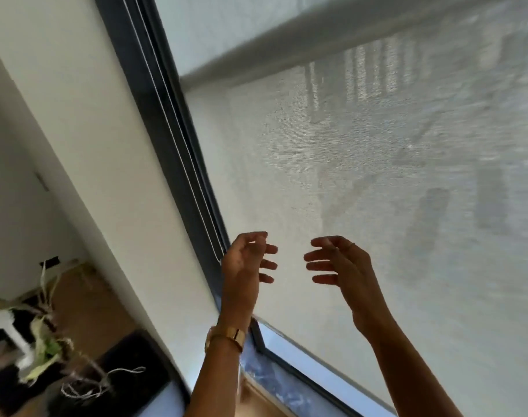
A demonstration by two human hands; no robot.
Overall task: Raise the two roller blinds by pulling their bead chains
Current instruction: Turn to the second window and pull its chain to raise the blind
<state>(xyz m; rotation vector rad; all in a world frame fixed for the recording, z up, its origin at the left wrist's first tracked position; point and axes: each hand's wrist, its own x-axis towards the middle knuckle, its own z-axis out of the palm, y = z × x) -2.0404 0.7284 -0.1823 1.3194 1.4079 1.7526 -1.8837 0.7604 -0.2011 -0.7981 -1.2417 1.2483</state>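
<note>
A sheer white roller blind (332, 164) covers most of the window, and its bottom edge hangs just above the sill. A second, more opaque blind (214, 28) sits higher, with its grey bottom bar (302, 43) crossing the upper part of the view. White bead chains (178, 127) run down along the dark window frame on the left. My left hand (244, 260), with a gold watch on the wrist, is raised right beside the lower end of the chains, fingers apart, holding nothing. My right hand (341, 266) is raised in front of the sheer blind, fingers spread and empty.
A white wall pillar (85, 145) stands left of the dark frame (154, 121). Below left are a wooden floor, a dark mat, and a plant with white cords (46, 341). The sill (302, 377) runs along the bottom of the window.
</note>
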